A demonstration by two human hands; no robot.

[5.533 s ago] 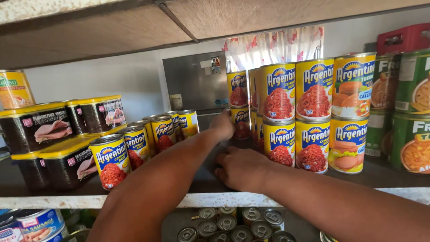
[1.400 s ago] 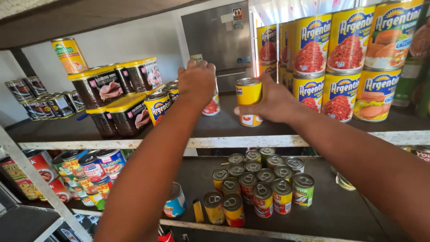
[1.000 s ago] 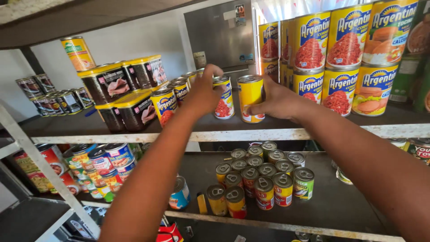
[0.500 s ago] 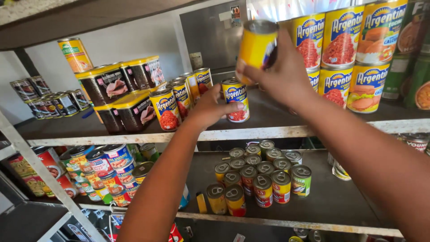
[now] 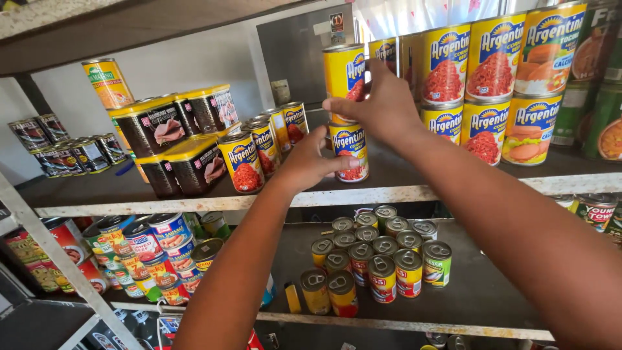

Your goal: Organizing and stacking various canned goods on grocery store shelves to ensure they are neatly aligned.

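Yellow can (image 5: 343, 74) now sits stacked on the lower can (image 5: 350, 152) on the shelf (image 5: 414, 188); your right hand (image 5: 382, 107) pinches its base, left hand (image 5: 308, 165) steadies below, fingers pressed on.

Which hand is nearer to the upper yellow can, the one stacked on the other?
Right. The right hand grips the upper can from its right side. The left hand is lower, touching the lower can beneath it.

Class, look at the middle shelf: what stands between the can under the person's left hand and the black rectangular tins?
In the head view, a row of yellow cans stands between the lower can held by the left hand and the black rectangular tins.
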